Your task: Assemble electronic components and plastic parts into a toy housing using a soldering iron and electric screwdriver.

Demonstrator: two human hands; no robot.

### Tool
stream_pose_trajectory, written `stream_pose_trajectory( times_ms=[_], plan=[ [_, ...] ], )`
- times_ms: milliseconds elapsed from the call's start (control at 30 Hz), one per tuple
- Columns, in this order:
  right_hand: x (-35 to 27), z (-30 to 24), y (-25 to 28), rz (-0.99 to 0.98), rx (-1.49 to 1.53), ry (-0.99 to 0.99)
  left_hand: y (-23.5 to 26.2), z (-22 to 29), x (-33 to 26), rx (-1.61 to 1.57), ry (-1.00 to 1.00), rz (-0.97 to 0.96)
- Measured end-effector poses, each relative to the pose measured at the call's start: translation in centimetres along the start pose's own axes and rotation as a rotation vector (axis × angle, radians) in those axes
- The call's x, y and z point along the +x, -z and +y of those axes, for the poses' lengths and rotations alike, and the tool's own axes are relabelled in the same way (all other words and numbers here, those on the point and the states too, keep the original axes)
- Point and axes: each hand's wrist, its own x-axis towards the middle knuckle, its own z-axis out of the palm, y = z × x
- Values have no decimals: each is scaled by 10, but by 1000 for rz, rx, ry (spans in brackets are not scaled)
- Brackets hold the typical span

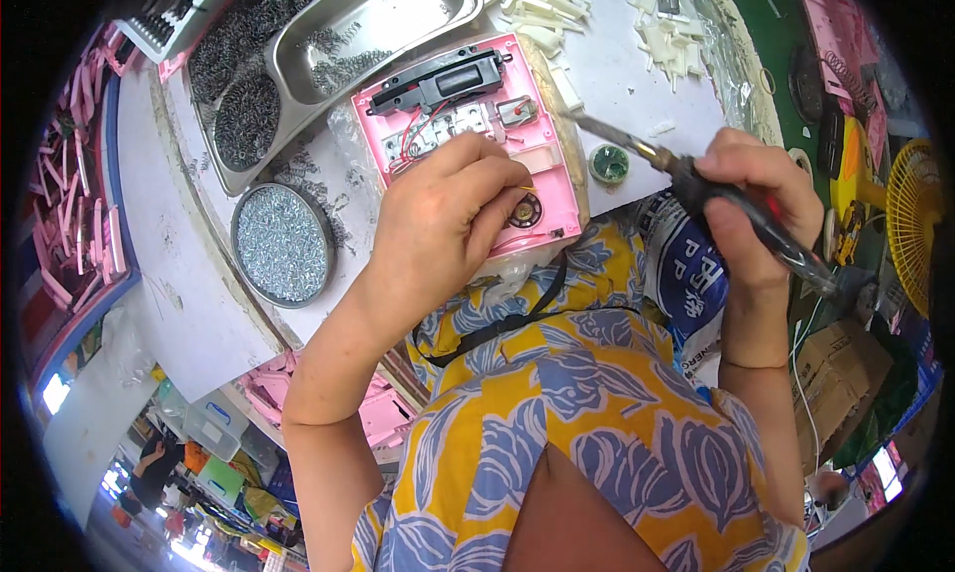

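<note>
My left hand is closed in a pinch on a thin yellow wire, above an open pink plastic casing. Inside the casing a small round speaker lies just beside my fingertips. A black module and a small motor with red wires sit farther back in it. My right hand grips a soldering iron by its black handle. The iron's metal tip points left, over the casing's right edge and apart from the speaker. My left hand hides part of the casing's lower left.
A small round tub of green material stands right of the casing. To the left are a round dish of small screws and a metal tray with many springs. White plastic parts lie at the back. A yellow fan stands far right.
</note>
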Motion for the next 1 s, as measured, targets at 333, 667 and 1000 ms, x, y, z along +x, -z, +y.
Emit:
stream_pose_trajectory(
  times_ms=[333, 667, 1000],
  plan=[
    [-4, 2, -10, -214, -41, -201, 6, 5, 4, 166, 81, -43],
    [-1, 9, -17, -258, -130, -137, 6, 5, 5, 161, 75, -48],
    [6, 11, -20, -292, -143, -92, 6, 5, 6, 167, 81, -58]
  ],
)
